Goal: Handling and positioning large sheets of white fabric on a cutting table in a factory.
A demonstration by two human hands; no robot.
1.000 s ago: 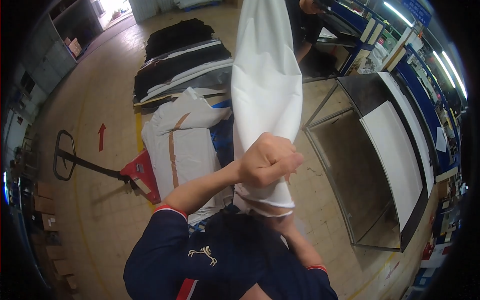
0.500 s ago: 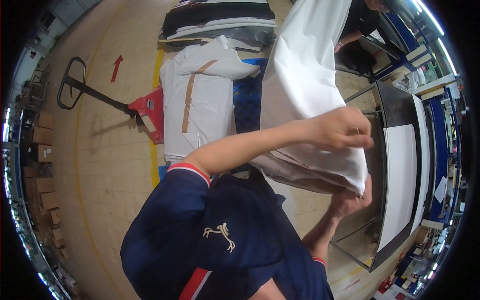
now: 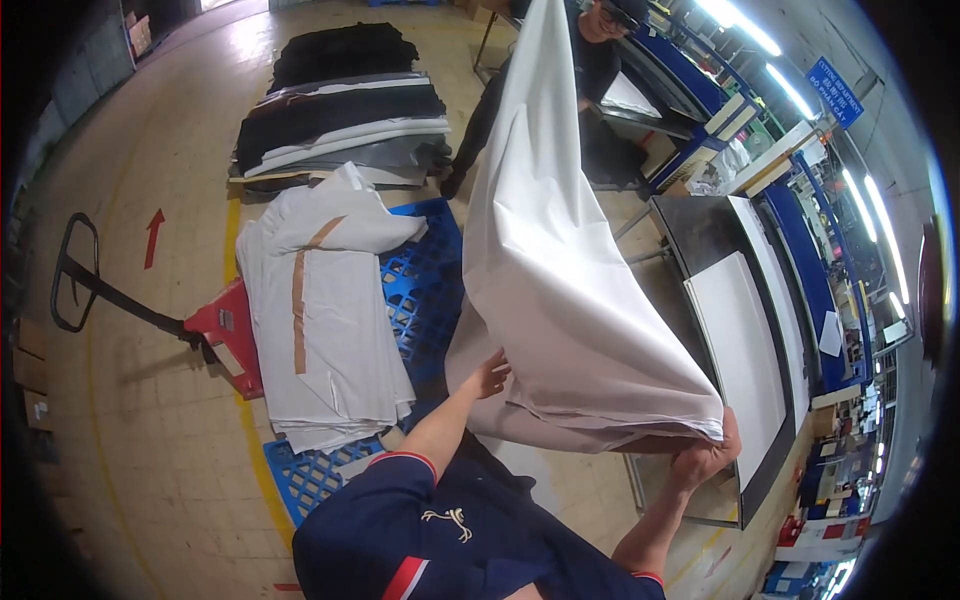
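Note:
A large white sheet of leather hangs in folds before me, its far end rising past the top edge of the view. My right hand is closed on the near right corner, fingers wrapped around the gathered edge. Beside the left part of the sheet is my left hand, fingers apart and gripping nothing; whether it touches the leather I cannot tell. Along the lower edge the sheet's duller underside shows. Behind it stands a person in dark clothes, partly hidden by the sheet.
On a blue pallet to the left lies a folded white stack with a brown strip. A red pallet jack stands against it. Farther back is a pile of black, white and grey sheets. At right stands a table with white sheets.
My left hand has left the right corner, swung left and opened beside the sheet. My right hand still grips the corner. The view has tilted up, showing more of the other person.

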